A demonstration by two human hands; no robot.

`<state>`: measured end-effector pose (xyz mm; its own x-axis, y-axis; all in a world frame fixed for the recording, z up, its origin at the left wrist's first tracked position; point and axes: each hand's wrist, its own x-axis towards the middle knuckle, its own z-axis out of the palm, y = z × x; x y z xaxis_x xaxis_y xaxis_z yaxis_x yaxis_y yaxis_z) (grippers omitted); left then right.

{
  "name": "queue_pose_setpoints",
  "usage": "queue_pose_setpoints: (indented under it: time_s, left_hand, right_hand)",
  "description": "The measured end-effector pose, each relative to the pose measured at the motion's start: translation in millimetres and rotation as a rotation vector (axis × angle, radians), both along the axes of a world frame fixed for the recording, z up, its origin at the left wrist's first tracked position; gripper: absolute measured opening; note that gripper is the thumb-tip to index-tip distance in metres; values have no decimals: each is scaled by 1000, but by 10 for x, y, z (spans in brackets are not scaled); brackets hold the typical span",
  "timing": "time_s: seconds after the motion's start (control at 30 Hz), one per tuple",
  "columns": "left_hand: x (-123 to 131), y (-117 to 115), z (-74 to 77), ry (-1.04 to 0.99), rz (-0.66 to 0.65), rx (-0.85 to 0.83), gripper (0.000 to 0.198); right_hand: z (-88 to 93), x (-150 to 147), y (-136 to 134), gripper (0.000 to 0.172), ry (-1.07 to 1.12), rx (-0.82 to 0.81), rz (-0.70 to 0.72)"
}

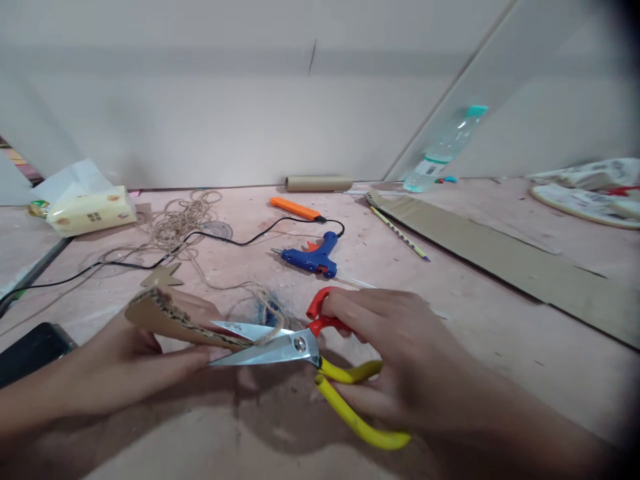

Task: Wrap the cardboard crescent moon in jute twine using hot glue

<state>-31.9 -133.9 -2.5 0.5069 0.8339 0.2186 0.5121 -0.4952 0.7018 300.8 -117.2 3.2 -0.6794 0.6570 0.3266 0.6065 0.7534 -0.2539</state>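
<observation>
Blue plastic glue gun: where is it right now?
In the head view, the glue gun lies near the centre on the pinkish tabletop, between an orange utility knife behind and red-and-yellow-handled metal scissors in front.

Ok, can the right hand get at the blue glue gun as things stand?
Probably not at once: the right hand holds the open scissors. Otherwise the way looks free: the blue glue gun lies just beyond, with nothing on top.
</observation>
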Motion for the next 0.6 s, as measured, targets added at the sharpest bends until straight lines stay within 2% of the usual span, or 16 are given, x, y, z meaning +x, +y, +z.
queue_pose_setpoints:
  time_s: [0.17,0.27,0.37,0.47,0.6]
  left_hand:
    - [27,18,57,-152,-53,-221,24]
    - [51,20,84,-177,-96,-301,25]
    - [69,43,136,-149,-124,-290,26]
    - [78,77,205,-103,-227,-264,21]
    - [63,84,236,-139,-282,-282,24]
  right_hand:
    - [18,-34,-21,15,-4,20,18]
    - [31,-32,-23,15,0,19,34]
    - [19,-9,-14,19,24,31,70]
    - [-23,6,-20,21,55,45,110]
    - [-80,-2,-55,18,75,71,95]
